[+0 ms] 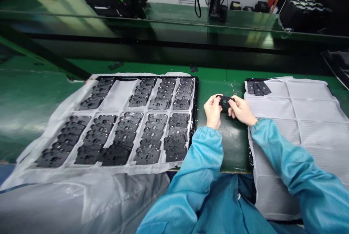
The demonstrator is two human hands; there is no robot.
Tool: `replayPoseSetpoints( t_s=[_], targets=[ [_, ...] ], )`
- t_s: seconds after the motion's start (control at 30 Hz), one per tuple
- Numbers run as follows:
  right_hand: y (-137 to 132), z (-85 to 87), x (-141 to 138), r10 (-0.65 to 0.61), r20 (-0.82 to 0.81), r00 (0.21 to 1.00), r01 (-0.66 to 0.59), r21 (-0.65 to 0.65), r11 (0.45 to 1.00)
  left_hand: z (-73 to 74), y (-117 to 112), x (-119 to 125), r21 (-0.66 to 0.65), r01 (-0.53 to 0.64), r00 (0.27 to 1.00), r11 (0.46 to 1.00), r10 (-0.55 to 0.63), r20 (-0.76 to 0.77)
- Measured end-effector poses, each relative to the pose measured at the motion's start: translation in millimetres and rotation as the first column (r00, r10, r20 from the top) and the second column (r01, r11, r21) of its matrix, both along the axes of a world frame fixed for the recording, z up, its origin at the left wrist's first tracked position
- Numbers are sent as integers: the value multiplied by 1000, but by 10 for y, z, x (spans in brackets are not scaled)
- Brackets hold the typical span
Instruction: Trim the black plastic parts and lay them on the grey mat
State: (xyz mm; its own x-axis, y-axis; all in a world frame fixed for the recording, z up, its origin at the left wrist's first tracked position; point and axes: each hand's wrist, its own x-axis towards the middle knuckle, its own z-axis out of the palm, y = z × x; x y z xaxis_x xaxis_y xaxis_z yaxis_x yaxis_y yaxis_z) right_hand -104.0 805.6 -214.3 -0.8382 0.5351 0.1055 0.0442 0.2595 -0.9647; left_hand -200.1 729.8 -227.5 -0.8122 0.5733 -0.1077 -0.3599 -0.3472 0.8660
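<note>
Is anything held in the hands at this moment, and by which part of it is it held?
Yes, a black part: the left hand pinches its left end, the right hand its right end.

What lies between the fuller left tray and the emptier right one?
In the head view, a strip of green bench separates the fuller tray from the emptier tray; over it, the left hand and right hand hold a black part.

From my remote seat, I see passage over the green table [233,154] between the loaded tray [195,103] and the sparser tray [313,112], obstructed midway by the left hand [213,113] and right hand [242,111]; the right sleeve [289,159] crosses the sparser tray, a slanting beam [49,58] the left.
</note>
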Motion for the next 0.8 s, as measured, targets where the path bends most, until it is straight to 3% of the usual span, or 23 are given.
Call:
replayPoseSetpoints(
  t_s=[0.4, 0.8],
  targets=[
    [0, 2, 2, -2, -12, 1000, 2, -20, 1000, 12, 5, 19, 51, 6, 993, 999, -12, 114],
    [31, -4, -7, -44, -20, 999, 42, -89, 995, 52, -28, 20, 105, 55, 996, 993, -61, 58]
  ],
)
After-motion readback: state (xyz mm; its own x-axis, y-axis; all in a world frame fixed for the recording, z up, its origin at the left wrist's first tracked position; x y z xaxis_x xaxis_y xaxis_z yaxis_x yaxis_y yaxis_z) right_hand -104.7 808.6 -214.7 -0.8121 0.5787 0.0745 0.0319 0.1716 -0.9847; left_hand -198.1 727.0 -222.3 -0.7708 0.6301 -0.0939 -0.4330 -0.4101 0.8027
